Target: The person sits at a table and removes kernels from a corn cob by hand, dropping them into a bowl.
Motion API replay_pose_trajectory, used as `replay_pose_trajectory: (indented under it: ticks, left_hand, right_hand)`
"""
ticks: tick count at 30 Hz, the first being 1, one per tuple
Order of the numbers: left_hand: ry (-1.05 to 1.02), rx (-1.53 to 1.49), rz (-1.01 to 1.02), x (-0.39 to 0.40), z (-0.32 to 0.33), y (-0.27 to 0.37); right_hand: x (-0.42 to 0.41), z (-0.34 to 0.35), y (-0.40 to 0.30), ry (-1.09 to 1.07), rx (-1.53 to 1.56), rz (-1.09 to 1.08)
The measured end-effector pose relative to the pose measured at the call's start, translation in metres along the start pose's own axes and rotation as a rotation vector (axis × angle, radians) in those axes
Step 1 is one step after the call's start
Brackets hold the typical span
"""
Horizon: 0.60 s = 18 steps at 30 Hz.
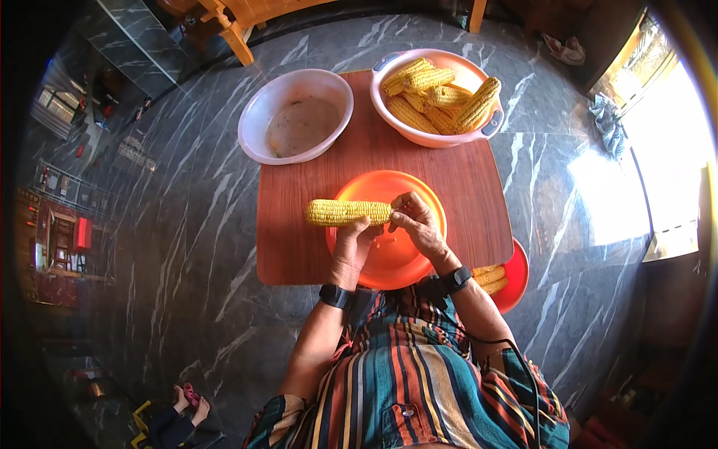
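Note:
An ear of yellow corn lies level across my left hand, which grips it from below with the thumb on the near side. At the ear's right end, the fingertips of my right hand pinch the tip. Both hands are over an orange plastic basin at the table's near edge. A few loose kernels show on its bottom. Part of the basin is hidden by my hands and the ear.
On the wooden table, a whitish basin stands far left, and a pink basin of several corn ears far right. A red basin with ears sits below the right edge. Another person's feet show lower left.

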<state>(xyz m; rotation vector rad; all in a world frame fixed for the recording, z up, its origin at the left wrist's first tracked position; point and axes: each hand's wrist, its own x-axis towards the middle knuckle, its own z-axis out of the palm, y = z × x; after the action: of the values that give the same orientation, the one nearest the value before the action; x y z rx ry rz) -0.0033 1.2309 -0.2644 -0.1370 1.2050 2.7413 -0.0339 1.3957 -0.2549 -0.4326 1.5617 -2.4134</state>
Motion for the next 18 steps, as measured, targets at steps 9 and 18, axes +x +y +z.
replay_pose_trajectory:
  ticks: [9, 18]
  left_hand:
    - [0.005, -0.055, 0.009, -0.004, 0.005, 0.003]
    - [0.010, -0.084, 0.106, 0.001, -0.005, -0.004]
  right_hand:
    - [-0.001, 0.000, 0.012, 0.031, -0.027, 0.019]
    - [0.000, -0.002, 0.007, 0.161, -0.085, -0.001]
